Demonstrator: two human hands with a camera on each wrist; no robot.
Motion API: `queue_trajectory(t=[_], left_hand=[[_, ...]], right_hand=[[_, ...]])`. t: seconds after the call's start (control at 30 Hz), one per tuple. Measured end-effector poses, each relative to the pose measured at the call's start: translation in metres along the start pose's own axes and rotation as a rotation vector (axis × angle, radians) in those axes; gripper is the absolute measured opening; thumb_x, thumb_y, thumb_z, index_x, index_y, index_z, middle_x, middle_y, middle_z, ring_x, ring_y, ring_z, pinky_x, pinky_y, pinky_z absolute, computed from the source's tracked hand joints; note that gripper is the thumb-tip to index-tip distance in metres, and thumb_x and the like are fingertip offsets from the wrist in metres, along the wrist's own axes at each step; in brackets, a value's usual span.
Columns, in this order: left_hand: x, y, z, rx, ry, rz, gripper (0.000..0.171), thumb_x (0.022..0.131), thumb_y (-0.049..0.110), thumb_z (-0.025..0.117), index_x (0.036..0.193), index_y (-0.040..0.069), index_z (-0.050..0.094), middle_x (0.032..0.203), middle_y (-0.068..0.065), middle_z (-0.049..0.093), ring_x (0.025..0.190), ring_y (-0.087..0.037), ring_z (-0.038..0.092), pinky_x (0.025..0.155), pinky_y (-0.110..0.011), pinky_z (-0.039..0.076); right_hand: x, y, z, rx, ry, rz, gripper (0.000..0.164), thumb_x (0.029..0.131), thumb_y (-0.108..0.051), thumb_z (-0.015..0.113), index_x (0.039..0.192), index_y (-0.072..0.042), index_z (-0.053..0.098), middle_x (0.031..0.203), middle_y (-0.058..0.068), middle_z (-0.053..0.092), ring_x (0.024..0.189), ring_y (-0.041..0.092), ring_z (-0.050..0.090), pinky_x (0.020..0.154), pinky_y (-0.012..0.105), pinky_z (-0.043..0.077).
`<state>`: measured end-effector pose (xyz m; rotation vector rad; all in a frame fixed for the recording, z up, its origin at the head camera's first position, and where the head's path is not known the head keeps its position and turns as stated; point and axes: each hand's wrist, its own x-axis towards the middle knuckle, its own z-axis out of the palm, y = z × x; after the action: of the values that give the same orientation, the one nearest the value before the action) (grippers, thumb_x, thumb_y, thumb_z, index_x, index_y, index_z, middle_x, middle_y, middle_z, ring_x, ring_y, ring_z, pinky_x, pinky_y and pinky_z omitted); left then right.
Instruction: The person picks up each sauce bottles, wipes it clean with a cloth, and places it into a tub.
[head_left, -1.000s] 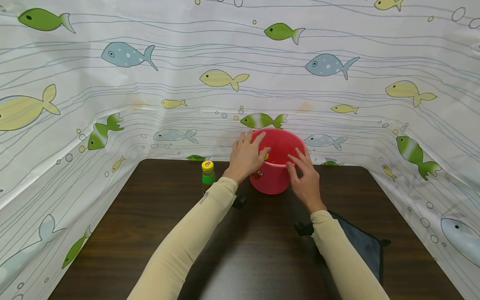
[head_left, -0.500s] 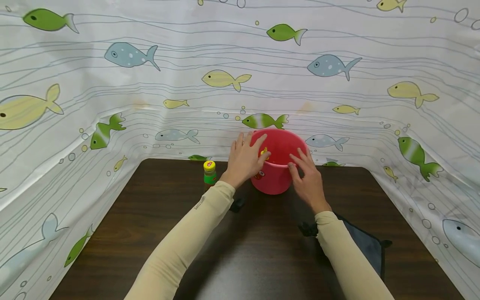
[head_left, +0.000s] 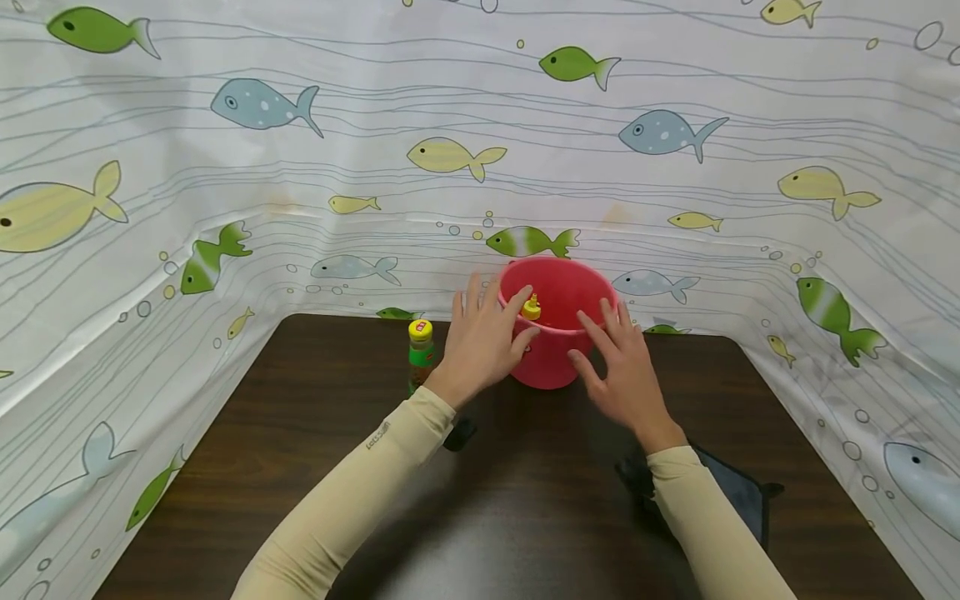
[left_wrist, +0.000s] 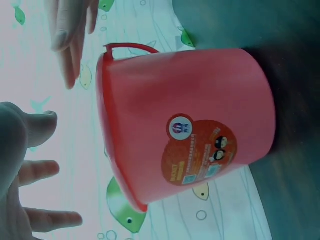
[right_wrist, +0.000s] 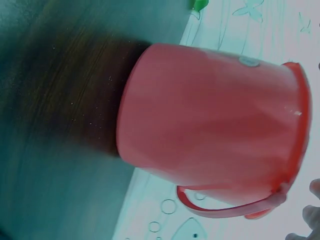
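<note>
Bucket: the red bucket [head_left: 550, 367] stands upright on the dark table [head_left: 517, 500], near its back edge and right of middle, between the two hands
Axis: its long axis runs vertical, the mouth facing up, the walls narrowing toward the base; the wrist views show it lying sideways
Sticker: an orange label [left_wrist: 200, 152] on the wall shows in the left wrist view
Handle: a red loop [right_wrist: 232, 207] bows out from the wall, starting at the rim
Left hand: the left hand [head_left: 482, 346] hovers by the bucket's left side, fingers and thumb spread wide, gripping nothing
Right hand: the right hand [head_left: 628, 379] hovers by the right side, fingers spread, gripping nothing
Inside: a yellow nozzle top [head_left: 532, 307] points upward within the mouth, near the left rim; its lower part is hidden
Bottle: a yellow-capped bottle [head_left: 421, 355] stands upright left of the left hand
Mat: dark cloth [head_left: 738, 496] lies partly under the right forearm
Backdrop: a white fish-print sheet [head_left: 450, 92] rises behind
</note>
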<state>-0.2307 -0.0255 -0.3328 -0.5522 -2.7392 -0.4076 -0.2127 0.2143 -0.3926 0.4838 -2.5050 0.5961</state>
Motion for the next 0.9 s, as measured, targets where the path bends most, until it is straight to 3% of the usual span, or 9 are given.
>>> queue_trajectory(t=[0.13, 0.3, 0.4, 0.53, 0.77, 0.9], left_hand=[[-0.017, -0.004, 0.000, 0.068, 0.023, 0.014, 0.073, 0.100, 0.048, 0.068, 0.164, 0.024, 0.042, 0.167, -0.021, 0.038, 0.159, -0.048, 0.024, 0.127, -0.070, 0.026], [-0.037, -0.013, 0.003, 0.191, 0.119, 0.050, 0.069, 0.101, 0.050, 0.065, 0.162, 0.024, 0.045, 0.164, -0.024, 0.043, 0.158, -0.052, 0.027, 0.125, -0.071, 0.029], [-0.043, -0.021, 0.003, 0.256, 0.156, 0.053, 0.066, 0.102, 0.050, 0.063, 0.161, 0.024, 0.047, 0.162, -0.026, 0.045, 0.157, -0.054, 0.029, 0.124, -0.072, 0.030], [-0.047, -0.033, 0.000, 0.290, 0.151, 0.029, 0.064, 0.104, 0.052, 0.060, 0.161, 0.026, 0.047, 0.165, -0.026, 0.042, 0.157, -0.055, 0.028, 0.125, -0.072, 0.028], [-0.051, -0.055, 0.000, 0.203, 0.207, 0.007, 0.058, 0.105, 0.044, 0.062, 0.159, 0.024, 0.051, 0.164, -0.026, 0.044, 0.155, -0.053, 0.034, 0.124, -0.071, 0.031], [-0.054, -0.069, 0.006, 0.064, 0.261, -0.005, 0.054, 0.105, 0.036, 0.066, 0.155, 0.019, 0.055, 0.160, -0.026, 0.049, 0.146, -0.049, 0.049, 0.113, -0.064, 0.049]], right_hand=[[-0.010, -0.009, -0.004, -0.085, -0.016, -0.083, 0.075, 0.093, -0.042, 0.074, 0.161, -0.020, 0.048, 0.173, 0.018, 0.034, 0.161, 0.050, 0.023, 0.121, 0.081, 0.024], [-0.022, -0.021, -0.007, -0.180, -0.056, -0.156, 0.081, 0.091, -0.052, 0.073, 0.162, -0.025, 0.045, 0.174, 0.015, 0.031, 0.161, 0.049, 0.024, 0.122, 0.080, 0.022], [-0.028, -0.027, -0.007, -0.195, -0.072, -0.174, 0.083, 0.090, -0.055, 0.073, 0.163, -0.028, 0.043, 0.176, 0.013, 0.029, 0.162, 0.047, 0.023, 0.123, 0.080, 0.021], [-0.030, -0.033, -0.008, -0.190, -0.074, -0.198, 0.085, 0.089, -0.054, 0.074, 0.163, -0.028, 0.043, 0.176, 0.013, 0.027, 0.162, 0.046, 0.023, 0.123, 0.079, 0.020], [-0.030, -0.038, -0.004, -0.131, -0.101, -0.196, 0.084, 0.090, -0.049, 0.076, 0.164, -0.027, 0.042, 0.177, 0.011, 0.027, 0.164, 0.042, 0.019, 0.126, 0.077, 0.018], [-0.029, -0.043, 0.002, -0.112, -0.128, -0.211, 0.085, 0.090, -0.046, 0.078, 0.164, -0.027, 0.042, 0.177, 0.010, 0.027, 0.165, 0.039, 0.019, 0.126, 0.075, 0.020]])
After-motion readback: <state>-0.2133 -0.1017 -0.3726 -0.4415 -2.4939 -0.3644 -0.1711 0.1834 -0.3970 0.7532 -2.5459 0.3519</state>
